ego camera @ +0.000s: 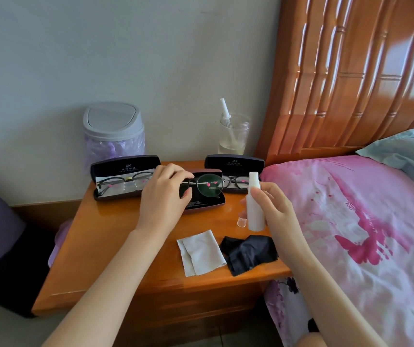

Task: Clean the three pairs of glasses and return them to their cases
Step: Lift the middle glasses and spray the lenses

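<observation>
The left grip (165, 194) (the person's left hand) pinches the middle glasses (209, 186) at its left rim, with the fingers above and the thumb below. This pair sits at the open middle case (200, 203); whether it rests in the case or is held clear of it cannot be told.

The right grip (273, 206) curls round a white spray bottle (254, 211), which is upright above the counter (115, 246) (a wooden nightstand). The nozzle end points up. A clear cap (241, 221) stands on the counter just beside the bottle base.

The left case (125, 166) is open and holds the left glasses (123, 182). The right case (234, 162) is open and holds the right glasses (236, 182). Both cases sit at the rear of the counter.

A white cloth (200, 252) and a black cloth (249, 251) lie side by side at the front edge, the black one crumpled.

Behind the counter are a lidded bin (113, 126) and a clear jar (233, 134). A bed (351, 221) lies to the right.
</observation>
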A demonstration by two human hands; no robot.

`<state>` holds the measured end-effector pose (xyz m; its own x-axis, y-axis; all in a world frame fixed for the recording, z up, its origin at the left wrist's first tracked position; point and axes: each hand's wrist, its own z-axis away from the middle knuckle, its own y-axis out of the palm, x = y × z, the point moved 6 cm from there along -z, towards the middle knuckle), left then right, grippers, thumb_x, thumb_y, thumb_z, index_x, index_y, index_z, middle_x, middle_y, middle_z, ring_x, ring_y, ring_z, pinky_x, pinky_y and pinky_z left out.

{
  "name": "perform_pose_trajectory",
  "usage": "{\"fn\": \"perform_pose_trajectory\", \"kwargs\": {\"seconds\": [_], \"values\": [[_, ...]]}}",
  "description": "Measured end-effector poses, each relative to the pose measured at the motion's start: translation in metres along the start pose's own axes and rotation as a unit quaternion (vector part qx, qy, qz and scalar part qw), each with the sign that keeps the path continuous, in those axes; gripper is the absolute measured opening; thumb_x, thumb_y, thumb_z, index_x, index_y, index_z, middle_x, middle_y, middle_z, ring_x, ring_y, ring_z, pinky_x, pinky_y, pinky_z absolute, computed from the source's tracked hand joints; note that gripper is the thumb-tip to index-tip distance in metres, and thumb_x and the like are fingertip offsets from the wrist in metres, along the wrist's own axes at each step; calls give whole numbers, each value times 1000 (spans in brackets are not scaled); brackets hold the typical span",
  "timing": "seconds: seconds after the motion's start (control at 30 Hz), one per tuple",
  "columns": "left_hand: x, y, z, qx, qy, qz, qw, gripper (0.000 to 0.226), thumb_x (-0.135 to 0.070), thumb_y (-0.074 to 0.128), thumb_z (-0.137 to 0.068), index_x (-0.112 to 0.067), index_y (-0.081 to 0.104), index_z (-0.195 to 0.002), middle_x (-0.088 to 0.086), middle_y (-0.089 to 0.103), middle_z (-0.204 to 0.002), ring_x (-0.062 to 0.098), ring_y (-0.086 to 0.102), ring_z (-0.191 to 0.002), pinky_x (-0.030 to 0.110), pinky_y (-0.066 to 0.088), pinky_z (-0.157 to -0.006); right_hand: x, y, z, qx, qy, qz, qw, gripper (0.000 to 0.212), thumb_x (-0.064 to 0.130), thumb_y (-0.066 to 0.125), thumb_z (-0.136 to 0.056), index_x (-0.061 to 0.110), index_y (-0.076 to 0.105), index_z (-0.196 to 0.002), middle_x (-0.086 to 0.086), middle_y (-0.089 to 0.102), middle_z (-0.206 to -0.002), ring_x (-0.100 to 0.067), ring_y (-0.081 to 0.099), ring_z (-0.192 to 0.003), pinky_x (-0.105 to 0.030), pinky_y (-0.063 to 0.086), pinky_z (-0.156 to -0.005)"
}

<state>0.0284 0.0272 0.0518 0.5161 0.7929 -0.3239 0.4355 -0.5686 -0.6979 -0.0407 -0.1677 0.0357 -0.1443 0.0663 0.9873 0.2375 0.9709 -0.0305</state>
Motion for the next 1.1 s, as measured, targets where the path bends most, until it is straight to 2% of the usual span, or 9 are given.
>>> {"fn": "perform_pose_trajectory", "kwargs": {"seconds": [0.13,0.27,0.37,0.53,0.7,0.83,0.9,1.0,1.1], "values": [[-13,-41,7,-33,20,30,999,22,-14,72,-79,-15,70,-101,-2,63,-100,17,54,-98,23,47,-70,11,10,-7,12,-27,34,999,14,16,66,-88,5,60,-94,-2,53,-62,-16,51,-51,-34,51,-53],[-14,-60,19,-15,17,50,999,24,-15,74,-78,-18,70,-101,-5,63,-100,13,55,-99,25,51,-71,19,22,-11,47,-31,7,998,16,17,62,-91,8,67,-103,-2,58,-65,-15,48,-46,-37,48,-51],[-11,-65,24,-1,13,48,999,24,-17,75,-77,-20,70,-101,-7,63,-101,12,55,-99,24,50,-70,23,32,-13,90,-28,9,996,21,22,57,-94,7,66,-107,2,60,-66,-12,49,-42,-29,46,-45],[-8,-72,30,-2,11,54,998,24,-17,75,-77,-20,70,-101,-8,64,-101,12,57,-99,25,52,-72,24,43,-12,154,-9,31,988,23,23,55,-95,7,65,-107,0,65,-62,-14,52,-44,-21,45,-49],[-8,-76,34,9,12,70,997,33,-21,75,-78,-21,67,-110,-8,62,-109,11,56,-105,26,50,-83,27,50,-11,173,-10,8,985,21,19,57,-93,0,65,-91,-11,67,-73,-13,53,-45,-22,44,-47],[8,-78,41,50,-57,155,985,58,-39,75,-74,-28,54,-126,-15,55,-124,-3,49,-115,10,37,-95,31,51,-9,181,-18,-14,983,20,17,55,-93,0,64,-88,-11,66,-74,-12,52,-45,-22,45,-49],[15,-80,46,51,-88,203,974,59,-42,74,-69,-31,55,-124,-25,57,-118,-14,48,-111,0,34,-92,31,52,-9,183,-17,-27,983,21,17,55,-94,-1,63,-88,-10,66,-73,-12,51,-45,-22,45,-50],[22,-82,52,43,-123,276,952,57,-42,74,-64,-36,56,-118,-31,63,-106,-18,51,-107,-2,35,-90,28,55,-8,189,-6,-44,981,21,19,55,-92,-1,63,-89,-9,66,-72,-11,52,-46,-21,45,-49],[26,-82,53,35,-133,305,942,54,-40,76,-62,-36,58,-114,-15,67,-102,-6,56,-107,2,38,-93,24,58,-8,210,2,-53,976,21,23,59,-91,2,64,-90,-9,64,-73,-14,52,-51,-20,45,-49]]}}
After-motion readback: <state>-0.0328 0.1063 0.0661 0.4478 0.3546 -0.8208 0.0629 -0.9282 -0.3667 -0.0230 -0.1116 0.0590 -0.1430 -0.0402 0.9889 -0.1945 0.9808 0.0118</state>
